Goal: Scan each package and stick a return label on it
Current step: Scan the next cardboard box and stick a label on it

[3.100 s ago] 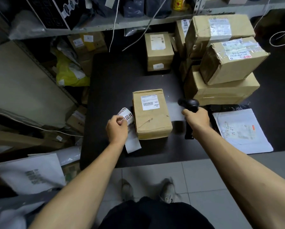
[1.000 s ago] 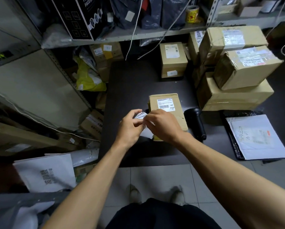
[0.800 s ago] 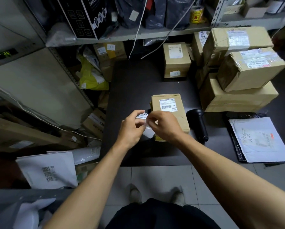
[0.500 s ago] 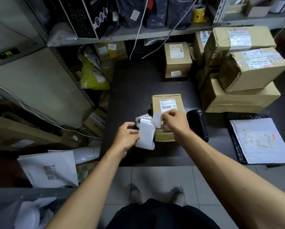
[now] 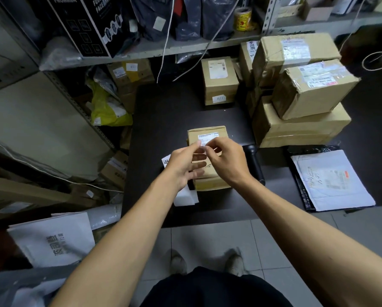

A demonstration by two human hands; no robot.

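A small brown package (image 5: 207, 132) with a white shipping label lies in the middle of the dark table (image 5: 163, 111). Just above it, my right hand (image 5: 226, 161) pinches a small white return label (image 5: 204, 146) between thumb and forefinger. My left hand (image 5: 184, 168) reaches in from the left, its forefinger touching the label's left edge and its other fingers straight over the package. The label strip (image 5: 166, 161) and its loose white backing paper (image 5: 185, 197) lie on the table under my left wrist. The black scanner (image 5: 254, 165) lies right of the package.
Taped cardboard boxes (image 5: 300, 107) are stacked at the table's right. One small box (image 5: 219, 80) stands at the back. A white mailer on a black bag (image 5: 331, 180) lies to the right. Shelves and parcels (image 5: 110, 107) crowd the left, and tiled floor lies below.
My right hand put down the scanner and peeled a label off the strip. My left hand let go of the strip, which now lies on the table, and moved up to the label.
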